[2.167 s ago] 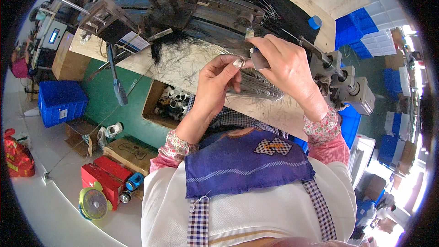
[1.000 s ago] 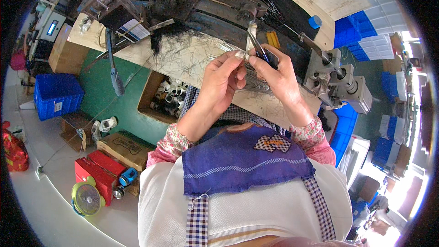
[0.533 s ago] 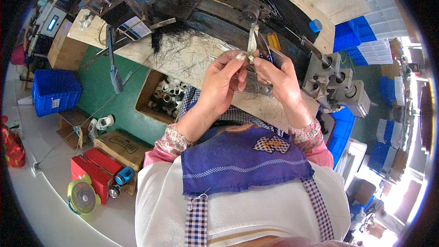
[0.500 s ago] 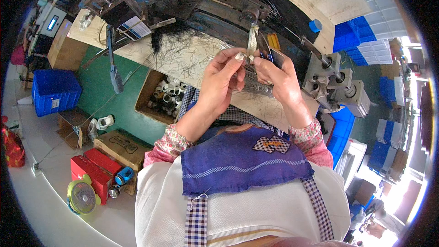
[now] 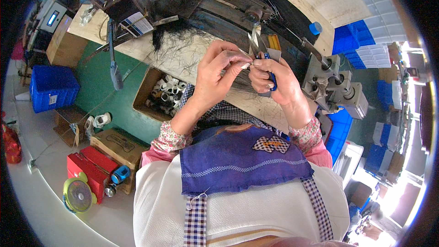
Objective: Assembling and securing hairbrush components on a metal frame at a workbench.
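Note:
My right hand (image 5: 284,83) is closed round the blue handles of a pair of scissors (image 5: 256,42). Their metal blades point away from me and stand apart. Close beside it on the left, my left hand (image 5: 218,69) has thumb and fingers pressed together. Whatever they pinch is too small to make out; something whitish shows at the thumb tip. The fingertips of both hands nearly meet above the wooden bench (image 5: 176,57). Loose black bristles lie under and around the hands, with a darker clump (image 5: 165,32) farther left.
A dark metal bench machine (image 5: 224,7) runs along the far side. Machine parts with shafts (image 5: 336,82) stand at the right. Below the bench's left edge, a cardboard box (image 5: 148,92) holds white rings. A blue cap (image 5: 315,27) sits at the far right.
The scissors have turned so that their blades spread apart and the blue handles show in my right hand. My left hand has moved slightly left, its fingers lifted and curled.

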A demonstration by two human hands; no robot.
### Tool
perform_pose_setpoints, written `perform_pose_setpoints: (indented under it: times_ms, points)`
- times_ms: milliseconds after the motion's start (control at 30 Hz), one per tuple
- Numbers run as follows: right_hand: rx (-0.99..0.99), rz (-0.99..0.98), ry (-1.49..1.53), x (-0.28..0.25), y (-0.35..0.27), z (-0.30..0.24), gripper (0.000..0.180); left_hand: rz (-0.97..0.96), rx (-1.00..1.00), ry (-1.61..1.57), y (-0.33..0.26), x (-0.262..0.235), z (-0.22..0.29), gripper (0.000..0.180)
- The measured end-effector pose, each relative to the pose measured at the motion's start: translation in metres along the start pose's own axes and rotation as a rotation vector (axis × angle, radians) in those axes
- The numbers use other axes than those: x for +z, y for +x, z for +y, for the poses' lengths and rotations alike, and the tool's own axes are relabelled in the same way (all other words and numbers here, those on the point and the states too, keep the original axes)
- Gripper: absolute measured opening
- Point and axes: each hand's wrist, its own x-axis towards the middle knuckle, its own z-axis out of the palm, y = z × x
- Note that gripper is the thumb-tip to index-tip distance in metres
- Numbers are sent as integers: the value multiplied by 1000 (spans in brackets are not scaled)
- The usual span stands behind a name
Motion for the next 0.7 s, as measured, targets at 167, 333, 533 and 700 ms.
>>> perform_pose_setpoints:
  times_ms: [167,333,533,700]
  points:
    - [37,-52,88,-2,0,2,13,24,-36,1,-1,1,5,12]
    - [80,-42,129,0,2,3,12,-4,100,89,-1,-2,-1,12]
    - [100,-100,188,-6,3,6,14,-24,8,38,-4,-3,3,12]
    - [105,-84,167,-5,4,7,15,-32,-22,56,-3,-4,6,11]
